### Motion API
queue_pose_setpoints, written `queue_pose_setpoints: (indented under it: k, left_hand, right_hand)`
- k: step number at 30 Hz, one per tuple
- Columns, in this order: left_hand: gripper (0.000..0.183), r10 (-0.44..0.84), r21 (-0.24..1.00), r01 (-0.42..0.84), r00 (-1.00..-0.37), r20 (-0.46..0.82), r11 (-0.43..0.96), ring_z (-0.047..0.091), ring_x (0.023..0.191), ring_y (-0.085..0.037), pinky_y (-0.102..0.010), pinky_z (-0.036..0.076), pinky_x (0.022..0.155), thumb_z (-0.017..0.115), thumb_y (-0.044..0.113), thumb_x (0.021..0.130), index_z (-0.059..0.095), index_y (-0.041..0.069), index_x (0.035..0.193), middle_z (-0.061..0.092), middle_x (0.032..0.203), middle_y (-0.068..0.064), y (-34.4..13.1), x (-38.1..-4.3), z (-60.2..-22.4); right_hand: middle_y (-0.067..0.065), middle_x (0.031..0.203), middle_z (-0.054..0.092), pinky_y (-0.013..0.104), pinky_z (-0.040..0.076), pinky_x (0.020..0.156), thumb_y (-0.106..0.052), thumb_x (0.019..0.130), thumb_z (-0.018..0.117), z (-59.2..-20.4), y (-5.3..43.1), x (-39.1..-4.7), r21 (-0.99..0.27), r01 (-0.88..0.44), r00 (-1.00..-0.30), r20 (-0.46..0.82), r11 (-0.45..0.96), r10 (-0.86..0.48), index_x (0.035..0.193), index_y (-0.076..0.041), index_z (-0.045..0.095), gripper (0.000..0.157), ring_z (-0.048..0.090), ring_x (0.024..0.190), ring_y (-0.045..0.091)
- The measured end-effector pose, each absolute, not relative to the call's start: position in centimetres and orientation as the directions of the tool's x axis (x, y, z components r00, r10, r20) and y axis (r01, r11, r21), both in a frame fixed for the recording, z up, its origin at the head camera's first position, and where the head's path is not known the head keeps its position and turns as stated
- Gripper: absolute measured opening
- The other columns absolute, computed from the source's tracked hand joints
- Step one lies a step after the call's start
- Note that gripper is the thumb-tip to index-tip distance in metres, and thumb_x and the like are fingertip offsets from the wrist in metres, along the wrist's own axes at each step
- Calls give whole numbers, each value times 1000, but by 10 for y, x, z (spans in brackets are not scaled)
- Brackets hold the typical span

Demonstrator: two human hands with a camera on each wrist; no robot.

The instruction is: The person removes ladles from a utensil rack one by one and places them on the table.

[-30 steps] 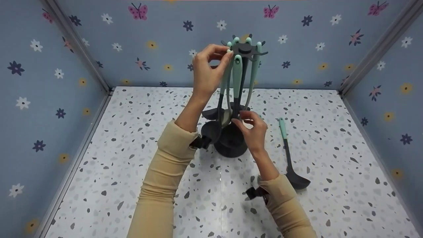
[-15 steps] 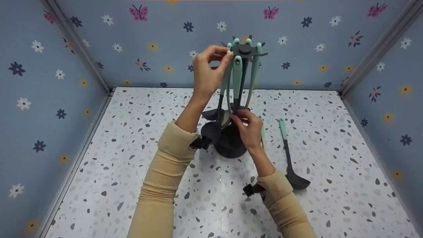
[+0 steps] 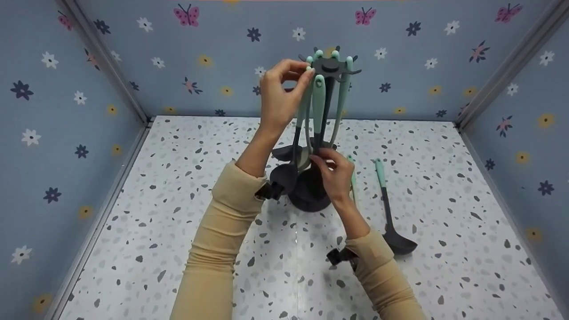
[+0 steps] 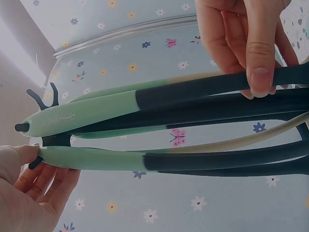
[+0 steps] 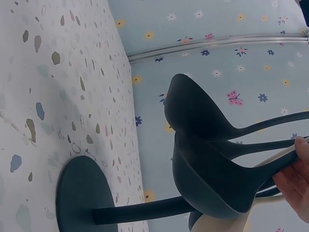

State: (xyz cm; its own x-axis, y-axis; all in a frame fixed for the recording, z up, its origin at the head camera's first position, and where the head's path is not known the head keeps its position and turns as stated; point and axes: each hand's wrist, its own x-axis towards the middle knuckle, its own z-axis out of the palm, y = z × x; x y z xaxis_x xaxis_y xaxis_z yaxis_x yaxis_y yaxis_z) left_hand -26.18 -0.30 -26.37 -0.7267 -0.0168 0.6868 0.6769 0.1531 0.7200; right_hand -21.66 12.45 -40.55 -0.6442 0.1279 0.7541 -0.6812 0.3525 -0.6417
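Observation:
A dark utensil stand (image 3: 330,66) with hooked arms rises from a round base (image 5: 82,198), with several mint-handled kitchen utensils hanging around it. My left hand (image 3: 282,95) pinches the top of a spoon's mint handle (image 4: 91,158) at its hook; the spoon's round dark head (image 3: 283,177) hangs at the left. Lower down, my right hand (image 3: 337,172) pinches the dark neck of the front ladle (image 5: 212,181) between thumb and fingers. That ladle's handle (image 3: 318,104) hangs from a front hook, and in the head view my right hand partly covers its bowl.
Flat on the speckled table (image 3: 178,249), to the right, lies another ladle (image 3: 395,238) with a dark head. A mint handle (image 3: 352,171) shows behind my right wrist, its lower part hidden. Patterned panels (image 3: 222,66) wall in the back and both sides.
My right hand has shifted a little left and closed in on the ladle's neck, uncovering the mint handle behind my wrist. My left hand has stayed at the hook.

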Motion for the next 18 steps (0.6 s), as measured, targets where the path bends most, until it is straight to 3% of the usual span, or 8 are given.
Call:
queue_pose_setpoints:
  k: [18]
  left_hand:
    - [15,-19,730,666,-736,676,155,57,77,-13,-23,51,62,61,12,84,64,-1,91,61,85,-6,-2,-262,-263]
  right_hand:
    - [17,76,64,29,52,58,13,70,67,-398,125,-205,-585,-721,-590,799,371,114,79,8,64,11,62,69,23]
